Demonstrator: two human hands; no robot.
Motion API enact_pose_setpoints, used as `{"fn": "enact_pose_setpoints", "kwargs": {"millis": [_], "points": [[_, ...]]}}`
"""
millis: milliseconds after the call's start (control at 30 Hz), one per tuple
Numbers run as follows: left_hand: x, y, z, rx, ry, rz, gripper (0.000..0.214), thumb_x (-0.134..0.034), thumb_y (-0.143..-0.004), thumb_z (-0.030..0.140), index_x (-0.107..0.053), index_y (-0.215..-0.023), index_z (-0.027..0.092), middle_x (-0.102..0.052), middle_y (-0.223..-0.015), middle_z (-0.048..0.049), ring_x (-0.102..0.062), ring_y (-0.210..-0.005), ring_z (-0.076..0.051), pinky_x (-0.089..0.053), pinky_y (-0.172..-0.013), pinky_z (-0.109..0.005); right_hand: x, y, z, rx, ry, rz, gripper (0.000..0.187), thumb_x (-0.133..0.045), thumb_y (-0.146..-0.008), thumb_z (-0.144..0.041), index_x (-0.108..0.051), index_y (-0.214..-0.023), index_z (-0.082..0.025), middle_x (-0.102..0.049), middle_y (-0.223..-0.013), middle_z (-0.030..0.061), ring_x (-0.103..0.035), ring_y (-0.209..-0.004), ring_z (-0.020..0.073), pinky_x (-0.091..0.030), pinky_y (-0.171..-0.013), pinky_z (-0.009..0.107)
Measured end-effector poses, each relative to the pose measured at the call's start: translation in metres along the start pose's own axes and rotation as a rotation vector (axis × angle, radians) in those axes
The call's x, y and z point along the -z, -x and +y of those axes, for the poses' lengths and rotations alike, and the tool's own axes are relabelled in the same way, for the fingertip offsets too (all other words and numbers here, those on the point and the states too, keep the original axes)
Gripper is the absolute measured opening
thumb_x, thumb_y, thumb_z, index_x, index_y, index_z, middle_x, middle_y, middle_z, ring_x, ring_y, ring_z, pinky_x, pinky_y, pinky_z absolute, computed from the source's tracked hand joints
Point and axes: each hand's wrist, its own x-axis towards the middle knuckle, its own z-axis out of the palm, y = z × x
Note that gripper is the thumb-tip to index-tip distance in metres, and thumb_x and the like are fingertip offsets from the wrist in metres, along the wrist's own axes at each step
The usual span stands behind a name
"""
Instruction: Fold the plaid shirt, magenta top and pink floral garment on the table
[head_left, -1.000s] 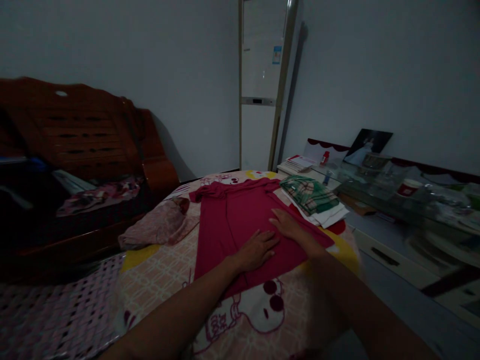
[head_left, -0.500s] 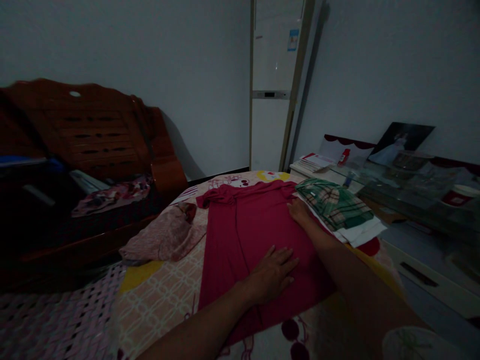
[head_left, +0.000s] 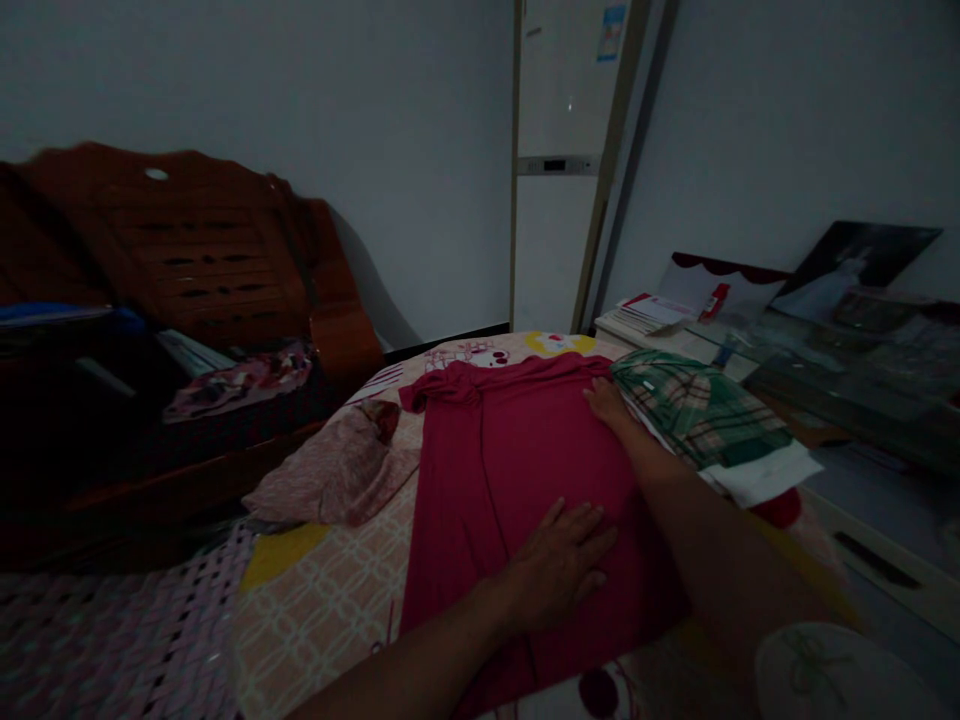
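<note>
A crimson, short-sleeved garment (head_left: 517, 450), probably a shirt, is spread over a round table. One sleeve is bunched at its far left, and a long crease runs down its left half. My left hand (head_left: 562, 560) lies flat on the lower middle of the cloth, fingers spread. Farther off, my right hand (head_left: 609, 403) rests on the garment's upper right edge with its fingers stretched out. Just right of that hand lies a folded green plaid garment (head_left: 697, 405) on top of a white cloth (head_left: 765, 475).
A patterned tablecloth (head_left: 300, 600) covers the table. At the left lies a crumpled pinkish garment (head_left: 337, 465). Beyond it stands a wooden bench (head_left: 210, 250) with items on it. A tall air conditioner (head_left: 555, 240) is at the back; a cabinet with a glass shelf (head_left: 862, 390) borders the right.
The view has shifted slightly. Both hands keep nearly the same places on the crimson garment, which lies as before.
</note>
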Motion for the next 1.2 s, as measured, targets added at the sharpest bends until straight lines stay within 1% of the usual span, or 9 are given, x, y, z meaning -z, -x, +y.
{"fn": "enact_pose_setpoints", "kwargs": {"millis": [167, 367, 500, 667, 767, 867, 1000, 1100, 1200], "points": [[-0.003, -0.001, -0.003, -0.03, -0.016, 0.006, 0.056, -0.035, -0.102, 0.043, -0.032, -0.154, 0.024, -0.028, -0.161, -0.0129, -0.024, -0.15, -0.028, -0.017, -0.122, -0.054, 0.002, 0.028, -0.005, -0.047, -0.018, -0.041, 0.044, -0.039, -0.097, -0.021, -0.058, -0.133, -0.005, -0.056, -0.14, 0.0203, -0.049, -0.134, 0.0282, -0.036, -0.112, 0.042], [-0.002, -0.003, -0.004, -0.075, -0.064, -0.012, 0.061, -0.035, -0.1, 0.053, -0.031, -0.154, 0.028, -0.026, -0.162, -0.0122, -0.02, -0.151, -0.031, -0.014, -0.121, -0.058, 0.019, 0.086, 0.006, 0.124, -0.076, -0.063, 0.048, -0.045, -0.097, -0.031, -0.055, -0.139, -0.01, -0.051, -0.147, 0.0169, -0.042, -0.14, 0.0254, -0.032, -0.117, 0.042], [-0.003, -0.004, -0.006, -0.074, -0.094, -0.012, 0.059, -0.036, -0.1, 0.052, -0.033, -0.153, 0.028, -0.027, -0.162, -0.012, -0.023, -0.15, -0.031, -0.015, -0.12, -0.057, 0.036, 0.113, 0.014, 0.048, -0.037, -0.069, 0.048, -0.045, -0.096, -0.029, -0.054, -0.138, -0.007, -0.053, -0.143, 0.0202, -0.045, -0.138, 0.0276, -0.033, -0.117, 0.046], [-0.002, -0.006, -0.006, -0.067, -0.114, -0.012, 0.058, -0.036, -0.1, 0.051, -0.033, -0.153, 0.028, -0.029, -0.161, -0.0121, -0.024, -0.149, -0.029, -0.016, -0.12, -0.056, 0.043, 0.157, 0.005, 0.211, -0.097, -0.059, 0.046, -0.045, -0.095, -0.029, -0.055, -0.138, -0.015, -0.053, -0.146, 0.0136, -0.044, -0.139, 0.023, -0.035, -0.115, 0.043], [-0.001, -0.006, -0.006, -0.056, -0.125, -0.018, 0.057, -0.036, -0.1, 0.05, -0.034, -0.153, 0.028, -0.029, -0.161, -0.0124, -0.026, -0.149, -0.029, -0.017, -0.12, -0.056, 0.061, 0.18, 0.002, 0.065, -0.043, -0.017, 0.039, -0.043, -0.096, -0.026, -0.063, -0.128, -0.015, -0.062, -0.136, 0.0136, -0.055, -0.129, 0.0228, -0.042, -0.108, 0.039], [-0.001, -0.006, -0.006, -0.055, -0.117, -0.003, 0.057, -0.035, -0.101, 0.049, -0.033, -0.153, 0.028, -0.03, -0.161, -0.0122, -0.026, -0.149, -0.028, -0.018, -0.12, -0.056, 0.089, 0.2, 0.003, -0.142, 0.049, 0.045, 0.034, -0.042, -0.098, -0.028, -0.072, -0.107, -0.015, -0.073, -0.11, 0.0145, -0.068, -0.103, 0.0235, -0.049, -0.091, 0.034], [-0.001, -0.005, -0.007, -0.046, -0.077, 0.007, 0.058, -0.037, -0.1, 0.051, -0.033, -0.153, 0.028, -0.03, -0.16, -0.0128, -0.027, -0.149, -0.028, -0.017, -0.119, -0.057, 0.115, 0.228, 0.013, -0.349, 0.212, 0.147, 0.039, -0.045, -0.098, -0.042, -0.072, -0.089, -0.016, -0.073, -0.085, 0.0147, -0.069, -0.083, 0.0251, -0.046, -0.072, 0.032], [0.009, -0.014, -0.01, -0.058, -0.035, -0.031, 0.059, -0.044, -0.097, 0.048, -0.037, -0.151, 0.024, -0.035, -0.158, -0.0149, -0.034, -0.145, -0.03, -0.024, -0.118, -0.055, 0.114, 0.245, 0.029, -0.367, 0.29, 0.201, 0.038, -0.051, -0.096, -0.046, -0.07, -0.085, -0.015, -0.072, -0.087, 0.0155, -0.068, -0.083, 0.0256, -0.045, -0.072, 0.032], [0.028, -0.039, -0.017, -0.091, 0.009, -0.012, 0.052, -0.049, -0.095, 0.041, -0.049, -0.142, 0.018, -0.048, -0.149, -0.0155, -0.047, -0.136, -0.027, -0.037, -0.113, -0.042, 0.102, 0.252, 0.047, -0.331, 0.267, 0.218, 0.032, -0.059, -0.091, -0.045, -0.071, -0.09, -0.015, -0.071, -0.09, 0.0147, -0.066, -0.09, 0.0265, -0.047, -0.078, 0.033]]}}
